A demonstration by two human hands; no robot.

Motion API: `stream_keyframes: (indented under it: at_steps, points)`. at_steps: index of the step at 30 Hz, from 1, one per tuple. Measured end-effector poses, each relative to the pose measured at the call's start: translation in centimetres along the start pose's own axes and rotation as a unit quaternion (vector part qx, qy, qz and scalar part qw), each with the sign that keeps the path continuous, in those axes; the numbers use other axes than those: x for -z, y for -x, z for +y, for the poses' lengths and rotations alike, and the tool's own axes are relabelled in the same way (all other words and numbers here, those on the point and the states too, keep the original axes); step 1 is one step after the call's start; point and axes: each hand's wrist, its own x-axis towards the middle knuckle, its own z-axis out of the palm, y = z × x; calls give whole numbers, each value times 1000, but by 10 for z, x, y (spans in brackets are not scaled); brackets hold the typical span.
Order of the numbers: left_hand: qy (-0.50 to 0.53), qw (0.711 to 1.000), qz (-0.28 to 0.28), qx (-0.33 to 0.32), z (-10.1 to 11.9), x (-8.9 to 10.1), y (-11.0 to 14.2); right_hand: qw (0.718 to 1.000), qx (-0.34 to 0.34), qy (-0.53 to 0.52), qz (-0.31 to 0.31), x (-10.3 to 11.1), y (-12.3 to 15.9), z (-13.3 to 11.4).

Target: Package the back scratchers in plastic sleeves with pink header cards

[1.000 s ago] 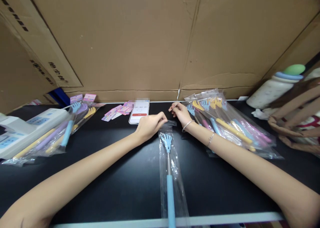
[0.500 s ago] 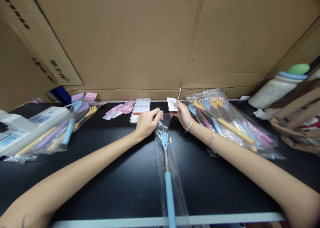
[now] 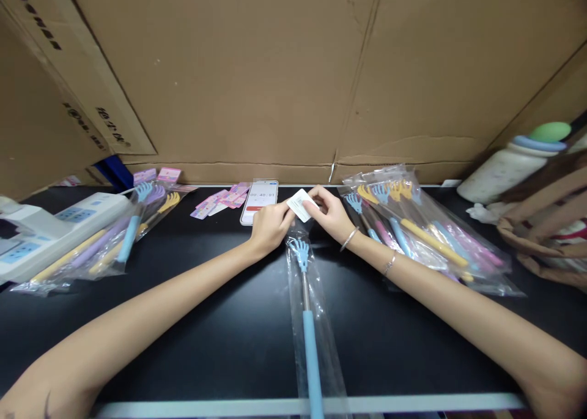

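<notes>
A light-blue back scratcher (image 3: 309,318) in a clear bag (image 3: 328,345) lies lengthwise on the desk (image 3: 220,339), its handle nearest and cut off below, metal shaft and claw pointing away. Beyond, the left hand (image 3: 269,228) pinches the bag's mouth, partly hidden by a white card (image 3: 298,205) gripped in the right hand (image 3: 331,214).

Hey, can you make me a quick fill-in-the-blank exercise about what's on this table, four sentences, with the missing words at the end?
The right hand holds a thin rectangular card whose visible face is mostly ____.
The long clear plastic bag in the centre holds a claw-headed back scratcher with a ____ handle.
The rectangular smartphone with the lit screen is nearer to the ____ hand.
The tilted white cylindrical bottle is topped by a rounded ____ piece.

Missing words: white; blue; left; green.
</notes>
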Motion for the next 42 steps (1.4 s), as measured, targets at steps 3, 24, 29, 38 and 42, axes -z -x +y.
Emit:
stream_keyframes:
  at_steps: [3,24,29,38,42]
  points:
    - [-1,1000,-4,-2,-1,-1,0,1000,-6,-9,6,-2,0,3]
    - [226,967,-85,-85,2,-1,-6,986,-115,-95,78,1,-6,14]
    - [258,961,-84,-58,4,2,-5,981,-128,-112,93,1,-6,16]
    - [234,962,-112,-91,3,-2,-4,974,-142,-120,130,3,-7,18]
    - [197,968,-107,-114,6,-4,-3,974,-146,-118,130,4,-7,19]
